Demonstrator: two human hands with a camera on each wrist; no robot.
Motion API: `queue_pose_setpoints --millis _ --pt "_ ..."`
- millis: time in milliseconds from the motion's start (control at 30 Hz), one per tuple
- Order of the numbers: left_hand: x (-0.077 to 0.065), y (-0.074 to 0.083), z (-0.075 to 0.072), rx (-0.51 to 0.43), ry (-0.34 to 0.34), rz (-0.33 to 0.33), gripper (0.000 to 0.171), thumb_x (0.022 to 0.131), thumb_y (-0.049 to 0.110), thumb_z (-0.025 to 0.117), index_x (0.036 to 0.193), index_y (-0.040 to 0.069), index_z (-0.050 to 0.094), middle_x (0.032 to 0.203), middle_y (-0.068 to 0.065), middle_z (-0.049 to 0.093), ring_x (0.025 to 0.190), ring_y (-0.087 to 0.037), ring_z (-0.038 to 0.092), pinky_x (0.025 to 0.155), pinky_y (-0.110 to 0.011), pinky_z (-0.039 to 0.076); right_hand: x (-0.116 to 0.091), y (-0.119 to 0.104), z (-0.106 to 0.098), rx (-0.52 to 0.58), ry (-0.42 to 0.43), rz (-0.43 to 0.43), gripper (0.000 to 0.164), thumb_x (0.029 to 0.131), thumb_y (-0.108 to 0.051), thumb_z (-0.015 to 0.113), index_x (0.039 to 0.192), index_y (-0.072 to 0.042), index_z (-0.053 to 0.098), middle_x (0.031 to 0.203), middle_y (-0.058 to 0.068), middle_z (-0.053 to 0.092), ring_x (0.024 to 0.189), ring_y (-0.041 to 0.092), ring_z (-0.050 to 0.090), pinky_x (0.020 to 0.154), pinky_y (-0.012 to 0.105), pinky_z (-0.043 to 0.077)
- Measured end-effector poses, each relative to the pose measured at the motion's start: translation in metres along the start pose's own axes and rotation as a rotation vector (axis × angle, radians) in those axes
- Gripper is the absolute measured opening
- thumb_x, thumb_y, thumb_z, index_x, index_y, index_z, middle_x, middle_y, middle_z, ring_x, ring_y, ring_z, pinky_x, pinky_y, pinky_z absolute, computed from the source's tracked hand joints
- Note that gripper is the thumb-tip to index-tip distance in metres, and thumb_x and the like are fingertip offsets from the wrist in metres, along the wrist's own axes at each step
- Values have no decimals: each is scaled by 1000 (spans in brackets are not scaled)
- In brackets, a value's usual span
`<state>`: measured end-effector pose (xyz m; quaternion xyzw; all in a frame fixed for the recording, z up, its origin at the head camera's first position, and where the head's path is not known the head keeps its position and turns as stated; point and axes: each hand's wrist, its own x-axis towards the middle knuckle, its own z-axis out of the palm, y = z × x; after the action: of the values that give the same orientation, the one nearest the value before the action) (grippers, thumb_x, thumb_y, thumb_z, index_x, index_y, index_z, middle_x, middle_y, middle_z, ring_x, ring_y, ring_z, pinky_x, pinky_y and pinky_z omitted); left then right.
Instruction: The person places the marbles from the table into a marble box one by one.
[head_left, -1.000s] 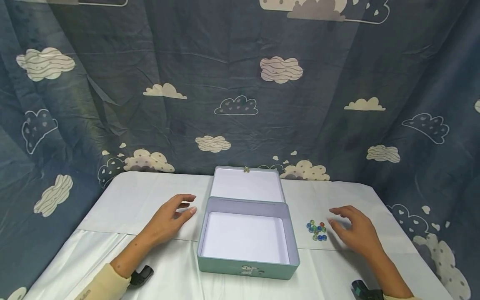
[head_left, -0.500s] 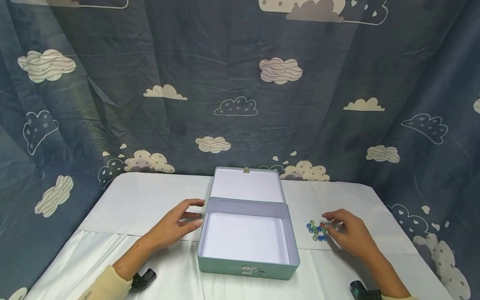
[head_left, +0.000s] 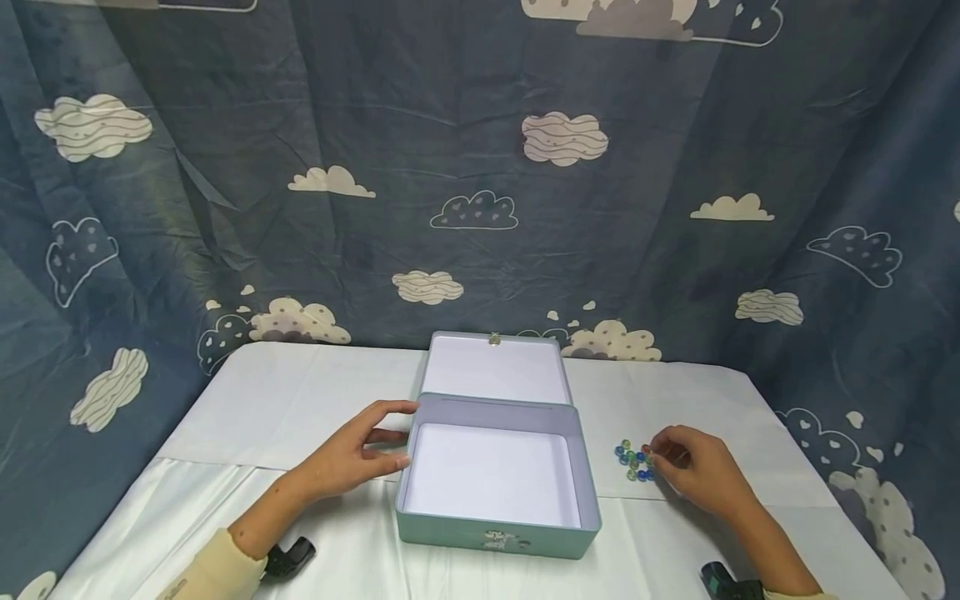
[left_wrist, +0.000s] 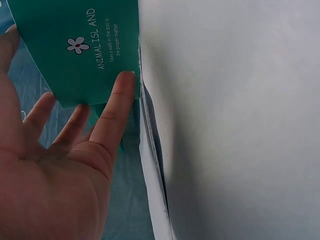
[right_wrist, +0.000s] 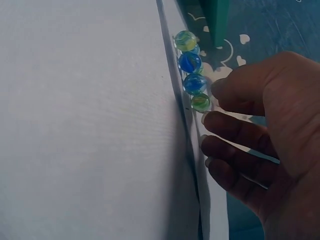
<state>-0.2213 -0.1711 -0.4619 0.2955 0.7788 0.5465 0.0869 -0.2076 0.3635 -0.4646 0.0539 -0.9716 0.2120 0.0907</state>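
A green tin box (head_left: pixel 442 531) with a pale inside stands on the white cloth, its lid (head_left: pixel 491 367) folded back. My left hand (head_left: pixel 339 457) is at the box's left side, fingers extended. In the left wrist view its fingertips meet the green wall (left_wrist: pixel 87 45) printed "ANIMAL ISLAND". To the right of the box lies a small cluster of glass marbles, blue (head_left: pixel 641 474), green and red (head_left: pixel 646 449). My right hand (head_left: pixel 697 471) is at their right edge, thumb and forefinger bent towards the red one. The right wrist view shows a green marble (right_wrist: pixel 201 102) beside those fingertips.
White cloth (head_left: pixel 337 550) covers the table. A dark blue curtain (head_left: pixel 375 250) with printed clouds hangs behind and at both sides. Each wrist carries a black camera, the left one (head_left: pixel 288 560) close above the cloth.
My left hand has moved right to reach the box's side. My right hand has moved left to the marbles, thumb and forefinger closer together. Box and marbles stay in place.
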Motion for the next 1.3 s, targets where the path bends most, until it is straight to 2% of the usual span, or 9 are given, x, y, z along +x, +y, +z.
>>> queue_pose_setpoints --millis 267,533,633,867,1100,1300 --pt "0 -2 -1 -6 -9 4 70 100 21 78 160 24 42 164 -7 39 135 -41 60 98 -34 59 0 -2 3 -9 14 -2 13 89 -12 86 97 -10 77 88 -4 72 79 13 62 70 31 55" --pt "-1 -4 0 -31 -10 -1 72 100 20 78 161 26 41 167 -5 37 137 -40 59 100 -34 59 0 0 5 -22 7 -3 15 87 -10 86 99 -9 77 90 -2 73 80 14 63 71 34 56" --pt "0 -5 0 -66 -19 -15 72 100 18 77 161 26 39 168 -5 35 140 -41 56 99 -35 59 0 0 5 -25 9 -8 17 87 -8 85 102 -9 77 91 -2 73 80 14 62 71 32 55" --pt "1 -8 0 -194 -67 -41 74 103 15 74 164 23 33 170 -15 29 149 -48 43 94 -42 62 1 2 4 -12 10 -29 18 86 -7 84 102 -6 76 89 -1 71 81 16 63 71 36 56" --pt "0 -7 -2 -232 -88 -60 77 102 15 74 165 28 31 172 -5 27 153 -44 38 96 -43 61 1 4 7 -10 29 -33 18 85 -5 82 102 -7 76 89 0 71 81 17 63 71 35 56" --pt "-1 -9 0 -239 -94 -62 77 102 16 74 165 29 31 172 -3 26 154 -44 37 96 -43 61 0 5 8 -16 26 -14 18 84 -5 80 101 -7 76 90 2 72 82 19 64 73 39 56"
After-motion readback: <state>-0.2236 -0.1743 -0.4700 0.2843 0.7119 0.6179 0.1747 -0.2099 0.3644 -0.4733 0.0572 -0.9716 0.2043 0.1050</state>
